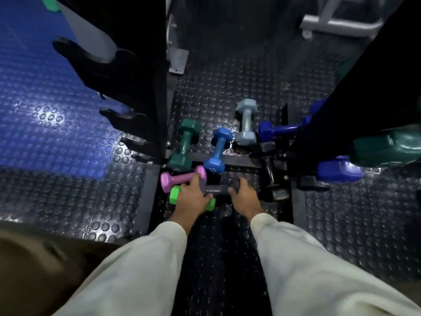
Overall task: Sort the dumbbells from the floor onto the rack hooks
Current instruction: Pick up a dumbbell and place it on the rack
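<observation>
Now both my hands, left hand [192,197] and right hand [243,197], curl round dark grey dumbbell [217,190] at lower centre; lifting may knock green dumbbell [175,195] rolling.

A dark grey hex-ended dumbbell [216,189] lies crosswise on the studded rubber floor, partly covered. A bright green dumbbell [175,195] sits just in front of it, and a pink dumbbell [180,178] lies alongside — both crosswise. A dark green dumbbell [185,144] and a mid-blue dumbbell [218,150] lean over the black base bar. Further back lie a pale grey-blue dumbbell [246,122] and a deep blue dumbbell [276,130]. Black curved rack hooks [91,58] line the left upright — all bare.
</observation>
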`<action>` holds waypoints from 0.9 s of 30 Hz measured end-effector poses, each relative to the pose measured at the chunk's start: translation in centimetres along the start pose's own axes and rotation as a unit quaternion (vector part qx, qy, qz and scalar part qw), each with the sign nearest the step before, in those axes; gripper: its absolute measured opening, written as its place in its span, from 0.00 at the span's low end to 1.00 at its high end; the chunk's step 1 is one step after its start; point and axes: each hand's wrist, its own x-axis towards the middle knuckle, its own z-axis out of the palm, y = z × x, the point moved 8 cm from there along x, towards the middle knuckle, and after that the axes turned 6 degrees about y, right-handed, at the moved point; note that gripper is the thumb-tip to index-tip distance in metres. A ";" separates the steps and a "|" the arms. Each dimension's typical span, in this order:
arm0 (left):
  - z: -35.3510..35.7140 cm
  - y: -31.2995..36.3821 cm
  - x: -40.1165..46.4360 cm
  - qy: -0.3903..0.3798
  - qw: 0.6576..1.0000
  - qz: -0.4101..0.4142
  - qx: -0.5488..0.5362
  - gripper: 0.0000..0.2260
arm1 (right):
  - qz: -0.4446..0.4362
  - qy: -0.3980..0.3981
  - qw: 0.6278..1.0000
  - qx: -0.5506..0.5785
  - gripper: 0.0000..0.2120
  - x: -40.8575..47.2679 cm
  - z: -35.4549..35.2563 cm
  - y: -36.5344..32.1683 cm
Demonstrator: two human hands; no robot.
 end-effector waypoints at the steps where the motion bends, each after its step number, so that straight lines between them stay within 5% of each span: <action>1: 0.2 0.0 0.0 0.008 1.000 0.002 -0.001 0.36 | 0.006 -0.011 1.000 0.016 0.30 0.1 0.3 0.3; 6: 0.1 1.4 -0.3 0.049 0.997 0.030 0.046 0.30 | 0.042 0.005 0.998 0.055 0.27 -0.5 -0.3 1.4; 10: 0.9 5.2 -0.8 0.023 0.989 0.082 0.121 0.30 | 0.158 0.057 0.976 0.138 0.26 -3.8 -1.0 5.6; 15: 4.8 9.3 -2.1 -0.064 0.982 0.157 0.079 0.32 | 0.249 0.117 0.947 0.166 0.21 -6.6 -2.3 10.9; 22: 7.0 8.4 -2.3 -0.174 0.968 0.174 0.053 0.40 | 0.255 0.065 0.957 0.119 0.23 -4.5 0.7 13.7; 27: 5.0 5.7 -2.1 -0.102 0.971 0.205 0.065 0.33 | 0.268 0.090 0.956 0.078 0.28 -5.7 -0.8 10.9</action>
